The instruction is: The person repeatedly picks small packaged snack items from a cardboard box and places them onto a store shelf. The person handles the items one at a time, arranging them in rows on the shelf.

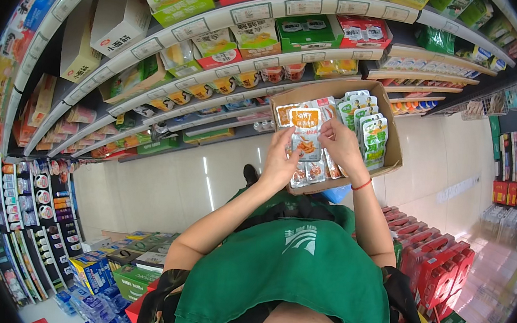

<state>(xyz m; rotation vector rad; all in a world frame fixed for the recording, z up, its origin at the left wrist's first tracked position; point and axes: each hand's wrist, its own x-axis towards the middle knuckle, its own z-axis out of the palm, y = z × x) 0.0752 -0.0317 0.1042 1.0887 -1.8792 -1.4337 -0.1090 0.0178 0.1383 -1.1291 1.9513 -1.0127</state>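
Observation:
An orange-and-white snack packet (306, 140) with a picture of food on its front is held upright over an open cardboard box (394, 149). My left hand (281, 156) grips its left edge, thumb in front. On the opposite edge, the fingertips of my right hand (342, 144) pinch the packet. Green-and-white snack packets (373, 142) stand in a row along the box's right side. Silver-and-red packets (315, 172) lie below my hands inside the box, partly covered by the held one. What supports the box from below is hidden.
Curved-looking store shelves (272, 15) with boxed snacks run across the front and left. Red bottle carriers (444, 268) are stacked at my right. Cartons (135, 280) and wrapped water bottles (95, 304) stand behind me on the left. Pale tiled floor (144, 183) lies between.

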